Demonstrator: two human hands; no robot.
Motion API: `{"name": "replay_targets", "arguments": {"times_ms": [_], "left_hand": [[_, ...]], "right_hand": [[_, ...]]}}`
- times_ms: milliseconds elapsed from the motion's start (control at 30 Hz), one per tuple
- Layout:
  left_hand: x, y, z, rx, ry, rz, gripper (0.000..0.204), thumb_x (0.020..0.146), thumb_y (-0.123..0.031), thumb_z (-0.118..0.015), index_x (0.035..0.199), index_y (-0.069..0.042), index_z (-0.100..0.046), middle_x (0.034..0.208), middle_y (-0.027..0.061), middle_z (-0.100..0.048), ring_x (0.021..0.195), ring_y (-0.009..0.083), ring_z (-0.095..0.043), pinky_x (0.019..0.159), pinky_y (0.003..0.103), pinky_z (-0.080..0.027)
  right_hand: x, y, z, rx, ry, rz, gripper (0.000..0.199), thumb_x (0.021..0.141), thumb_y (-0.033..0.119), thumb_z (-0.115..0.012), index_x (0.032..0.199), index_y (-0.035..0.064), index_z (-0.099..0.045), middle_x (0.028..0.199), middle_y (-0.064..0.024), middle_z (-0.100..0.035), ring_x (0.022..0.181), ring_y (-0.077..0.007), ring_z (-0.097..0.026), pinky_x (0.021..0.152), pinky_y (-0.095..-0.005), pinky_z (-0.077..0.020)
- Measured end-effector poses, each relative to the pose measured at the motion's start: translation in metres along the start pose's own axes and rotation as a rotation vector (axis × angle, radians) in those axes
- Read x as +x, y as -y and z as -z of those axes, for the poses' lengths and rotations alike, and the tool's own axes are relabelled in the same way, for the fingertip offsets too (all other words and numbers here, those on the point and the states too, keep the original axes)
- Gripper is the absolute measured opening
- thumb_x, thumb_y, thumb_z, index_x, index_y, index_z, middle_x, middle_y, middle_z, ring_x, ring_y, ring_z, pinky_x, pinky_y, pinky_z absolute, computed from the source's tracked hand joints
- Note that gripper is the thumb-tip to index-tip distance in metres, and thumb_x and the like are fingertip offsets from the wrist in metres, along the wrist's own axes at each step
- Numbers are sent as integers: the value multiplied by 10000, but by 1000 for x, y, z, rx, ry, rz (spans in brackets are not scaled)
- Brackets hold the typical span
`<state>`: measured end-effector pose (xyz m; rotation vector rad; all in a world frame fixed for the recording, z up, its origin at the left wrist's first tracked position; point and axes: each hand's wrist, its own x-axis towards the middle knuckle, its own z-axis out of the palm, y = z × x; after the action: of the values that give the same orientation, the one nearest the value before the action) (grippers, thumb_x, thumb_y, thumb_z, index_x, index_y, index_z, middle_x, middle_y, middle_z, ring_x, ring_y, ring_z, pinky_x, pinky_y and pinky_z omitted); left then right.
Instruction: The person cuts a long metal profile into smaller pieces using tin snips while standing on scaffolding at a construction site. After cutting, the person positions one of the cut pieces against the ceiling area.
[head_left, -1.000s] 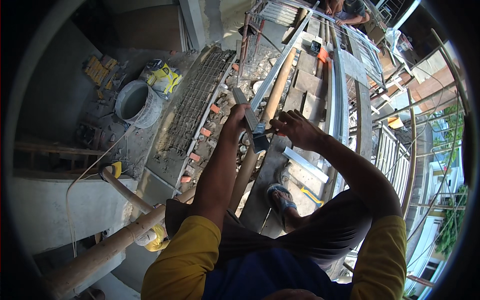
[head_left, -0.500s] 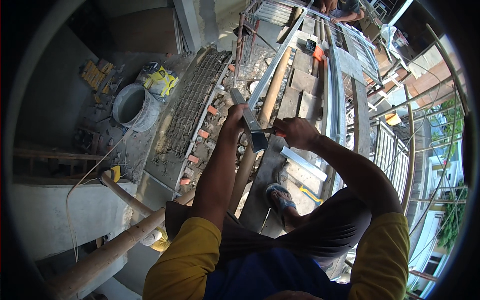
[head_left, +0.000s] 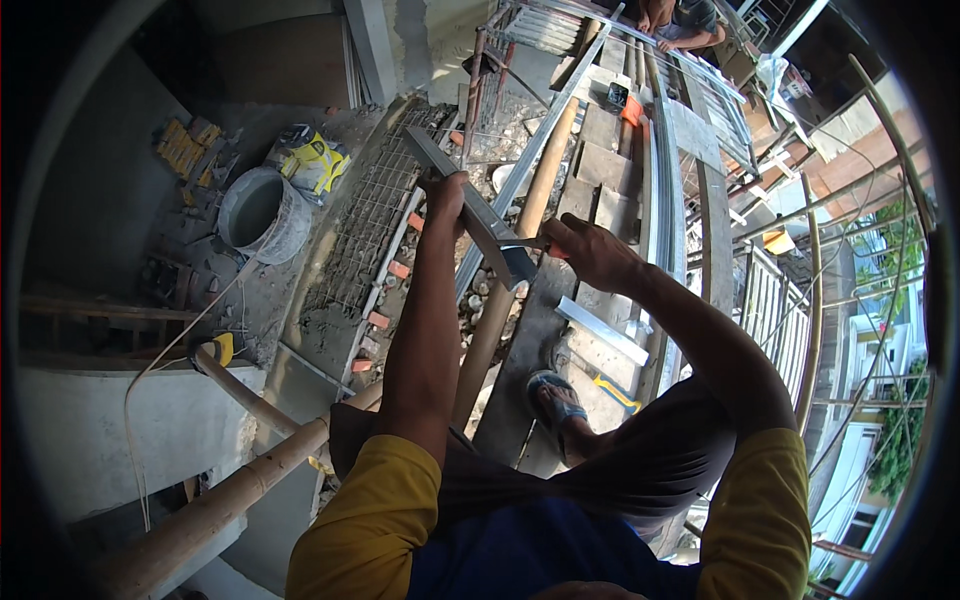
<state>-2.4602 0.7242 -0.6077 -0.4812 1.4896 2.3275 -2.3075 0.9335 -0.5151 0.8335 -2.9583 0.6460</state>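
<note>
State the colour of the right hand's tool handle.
What shows of the handle is orange-red, in the head view.

Tool handle (head_left: 557, 250) mostly hidden in right grip (head_left: 594, 254); co-worker (head_left: 692, 24) cropped at top.

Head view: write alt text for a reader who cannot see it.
A person's left hand holds a long grey metal piece while the right hand holds an orange-handled tool at its near end. A sandalled foot and planks show below, a bucket at left.
</note>
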Motion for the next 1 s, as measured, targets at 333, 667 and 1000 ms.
{"name": "replay_targets", "arguments": {"times_ms": [333, 667, 1000], "left_hand": [[3, 8, 23, 478, -236, -179, 794, 785, -105, -628, 1427, -87, -162, 1260, 289, -473, 1044, 413, -580, 856, 486, -488], [-4, -15, 9, 31, -448, -411, 786, 763, -33, -620, 1418, -76, -188, 1304, 304, -428, 1068, 483, -552, 911, 545, -460], [-40, -47, -7, 122, -400, -576, 798, 736, -9, -620, 1408, -26, -191, 1308, 319, -360, 1232, 413, -451, 1044, 448, -380]], "right_hand": [[9, 17, 6, -396, -77, 86, 144, 899, 166, -541, 997, 86, -473, 923, -120, -472, 824, -274, -535, 722, -382, -450], [2, -2, -7, 201, 52, -188, 168, 928, 154, -555, 988, 82, -415, 938, -158, -538, 830, -343, -593, 708, -436, -472], [12, 18, 31, -633, -259, 105, 171, 906, 277, -562, 948, 122, -505, 878, -102, -516, 734, -257, -564, 653, -394, -440]]}}
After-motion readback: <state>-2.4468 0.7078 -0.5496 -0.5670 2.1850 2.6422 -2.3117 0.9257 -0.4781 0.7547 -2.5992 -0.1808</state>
